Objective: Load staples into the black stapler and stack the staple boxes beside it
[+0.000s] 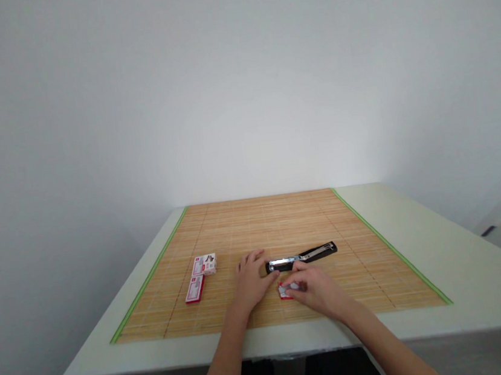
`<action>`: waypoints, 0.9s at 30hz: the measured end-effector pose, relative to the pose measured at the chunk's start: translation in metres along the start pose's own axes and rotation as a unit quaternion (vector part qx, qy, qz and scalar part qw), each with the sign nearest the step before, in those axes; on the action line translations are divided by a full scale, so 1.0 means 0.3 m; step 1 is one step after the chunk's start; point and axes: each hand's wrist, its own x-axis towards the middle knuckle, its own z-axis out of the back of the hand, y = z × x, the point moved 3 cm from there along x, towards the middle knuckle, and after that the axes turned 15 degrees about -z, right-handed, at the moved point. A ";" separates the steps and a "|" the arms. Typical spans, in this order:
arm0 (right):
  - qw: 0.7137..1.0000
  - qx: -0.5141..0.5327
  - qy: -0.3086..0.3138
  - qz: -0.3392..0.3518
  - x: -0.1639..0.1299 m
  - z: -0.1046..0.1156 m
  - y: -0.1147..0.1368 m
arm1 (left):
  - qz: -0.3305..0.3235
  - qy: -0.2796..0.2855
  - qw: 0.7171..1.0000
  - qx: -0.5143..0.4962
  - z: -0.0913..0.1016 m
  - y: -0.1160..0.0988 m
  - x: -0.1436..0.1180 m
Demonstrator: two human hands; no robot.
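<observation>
Currently both hands sit on the bamboo mat (282, 220) near its near edge, mid-tabletop (469, 258). Left hand (250, 282) lies flat, palm down, fingers loosely spread, fingertips at the left end of the stapler (302, 257); whether they actually touch it, can't tell. Stapler is black, swung open, lying lengthwise left to right with the metal rail exposed, just beyond both hands. Right hand (315, 289) is curled, fingers pressed together pinching a small red-and-white staple box (285, 291) that rests on the mat just near of the stapler's left end; the hand hides most of it. Two more boxes further left on the mat, well apart from the hands: white box (204, 264) farther back, red box (195, 290) lying flat just near of it, the two almost touching. Mat has a green border (151, 272) and covers the middle of the pale tabletop. Plain white wall (239, 91) behind.
</observation>
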 end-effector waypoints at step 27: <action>0.995 -0.076 -0.065 -0.023 0.028 0.074 0.002 | -0.023 0.019 0.999 -0.027 -0.009 -0.049 -0.072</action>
